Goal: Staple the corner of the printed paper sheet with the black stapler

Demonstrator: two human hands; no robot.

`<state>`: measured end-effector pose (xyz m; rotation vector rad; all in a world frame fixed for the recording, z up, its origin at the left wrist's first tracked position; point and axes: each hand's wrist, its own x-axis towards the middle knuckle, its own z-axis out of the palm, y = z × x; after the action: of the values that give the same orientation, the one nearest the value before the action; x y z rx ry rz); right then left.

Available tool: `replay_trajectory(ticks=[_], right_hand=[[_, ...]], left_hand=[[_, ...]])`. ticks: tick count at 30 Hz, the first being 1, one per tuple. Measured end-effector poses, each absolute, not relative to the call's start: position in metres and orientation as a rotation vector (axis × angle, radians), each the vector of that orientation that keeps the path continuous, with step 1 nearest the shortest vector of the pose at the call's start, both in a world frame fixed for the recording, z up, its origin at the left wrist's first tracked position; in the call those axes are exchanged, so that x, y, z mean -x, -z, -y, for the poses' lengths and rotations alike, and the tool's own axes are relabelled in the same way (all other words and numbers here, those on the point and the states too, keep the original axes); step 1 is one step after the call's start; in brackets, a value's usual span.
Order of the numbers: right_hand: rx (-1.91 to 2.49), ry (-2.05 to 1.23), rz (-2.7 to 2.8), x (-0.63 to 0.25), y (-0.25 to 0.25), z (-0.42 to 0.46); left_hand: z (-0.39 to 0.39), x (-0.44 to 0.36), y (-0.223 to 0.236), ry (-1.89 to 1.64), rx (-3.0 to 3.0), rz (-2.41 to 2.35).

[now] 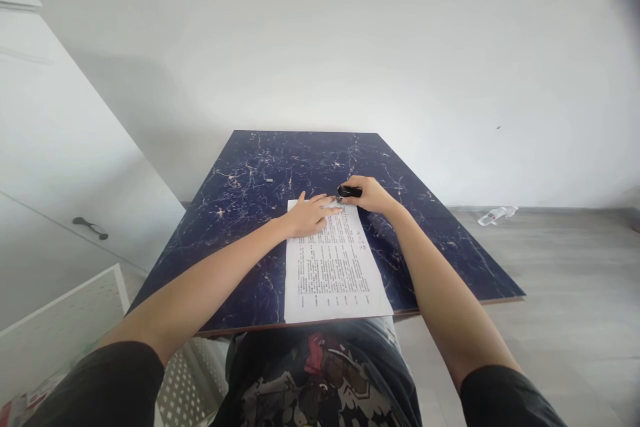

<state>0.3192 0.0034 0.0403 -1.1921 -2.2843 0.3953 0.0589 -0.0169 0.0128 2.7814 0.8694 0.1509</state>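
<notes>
A printed sheet of paper (333, 273) lies on the dark blue marbled table, its lower edge at the table's front edge. My left hand (311, 215) rests flat on the sheet's upper part, fingers spread and pointing right. Gripped in my right hand (373, 193) is a small black stapler (349, 191), whose metal front end meets the paper's top edge close to my left fingertips. Whether its jaws are pressed together cannot be made out. Part of the sheet's top is covered by my left hand.
On the table (260, 153) a small pale block, perhaps a strip of staples (269, 180), lies left of the paper. A white cabinet (60, 167) stands at left. A clear plastic bottle (495, 215) lies on the floor at right, by the wall.
</notes>
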Motion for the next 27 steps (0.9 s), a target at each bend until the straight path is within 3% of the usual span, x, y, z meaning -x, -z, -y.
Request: replay_trajectory(ticks=[13, 18, 27], right_hand=[[1.238, -0.393, 2.154, -0.312, -0.044, -0.001], [1.463, -0.154, 1.835, -0.289, -0.042, -0.007], [1.966, -0.046, 2.085, -0.266, -0.037, -0.011]], left_hand=[[0.018, -0.058, -0.015, -0.148, -2.764, -0.880], [0.018, -0.059, -0.016, -0.129, -2.742, -0.880], [0.018, -0.059, -0.014, -0.148, -2.760, -0.886]])
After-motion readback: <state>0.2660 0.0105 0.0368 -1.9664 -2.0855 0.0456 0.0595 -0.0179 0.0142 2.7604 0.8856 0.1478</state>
